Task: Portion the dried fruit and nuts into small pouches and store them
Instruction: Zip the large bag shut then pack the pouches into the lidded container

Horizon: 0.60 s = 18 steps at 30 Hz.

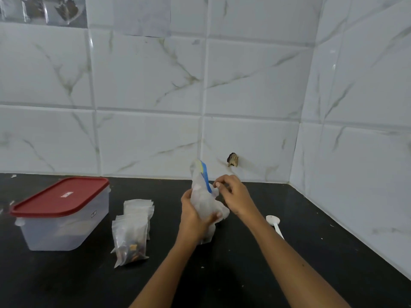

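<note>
Mid-frame, the left hand grips the big bag and the right hand pinches its blue top. Best hold it upright so nothing spills.

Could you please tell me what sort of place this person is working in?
Most likely a home kitchen corner: a dark countertop meets marble-look wall tiles, with a red-lidded food container and small filled pouches on it.
</note>
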Available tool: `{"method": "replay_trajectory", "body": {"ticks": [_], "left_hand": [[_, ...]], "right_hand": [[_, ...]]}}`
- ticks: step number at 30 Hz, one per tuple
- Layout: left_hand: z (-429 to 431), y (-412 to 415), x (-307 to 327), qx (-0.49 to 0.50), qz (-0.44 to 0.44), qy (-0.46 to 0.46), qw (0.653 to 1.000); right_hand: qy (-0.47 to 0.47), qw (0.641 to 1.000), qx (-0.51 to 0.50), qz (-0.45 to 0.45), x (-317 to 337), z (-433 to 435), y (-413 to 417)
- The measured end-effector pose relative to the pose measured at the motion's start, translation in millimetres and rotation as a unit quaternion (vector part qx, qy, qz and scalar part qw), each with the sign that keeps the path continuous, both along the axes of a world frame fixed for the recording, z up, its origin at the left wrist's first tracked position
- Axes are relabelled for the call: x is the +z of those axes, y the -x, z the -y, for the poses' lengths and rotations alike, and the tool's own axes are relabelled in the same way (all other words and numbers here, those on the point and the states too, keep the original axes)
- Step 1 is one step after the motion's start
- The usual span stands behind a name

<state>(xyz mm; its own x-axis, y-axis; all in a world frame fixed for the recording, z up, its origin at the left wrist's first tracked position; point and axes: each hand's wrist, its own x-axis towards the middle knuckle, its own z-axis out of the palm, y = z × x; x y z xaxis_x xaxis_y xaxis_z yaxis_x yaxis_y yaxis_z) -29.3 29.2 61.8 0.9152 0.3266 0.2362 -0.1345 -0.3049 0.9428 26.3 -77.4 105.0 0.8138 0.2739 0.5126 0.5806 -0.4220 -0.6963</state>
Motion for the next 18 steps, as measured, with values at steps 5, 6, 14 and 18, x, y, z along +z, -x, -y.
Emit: {"method": "replay_trajectory", "body": {"ticks": [5,6,14,18], "left_hand": [[-1,-4,-13,0.047,-0.058,0.097,0.993],[-1,-5,-17,0.044,-0.062,0.08,0.994],[-5,1,-28,-0.006,-0.047,-0.045,0.998],[-12,4,-26,-0.019,-0.064,-0.069,0.995]], "right_hand": [[0.073,0.993,0.06,-0.075,-8,1,4],[0.098,0.992,0.05,-0.067,-14,2,2],[-0.099,0.988,-0.085,0.085,-39,-19,-6],[-0.125,0.985,-0.091,0.081,-33,-14,0]]}}
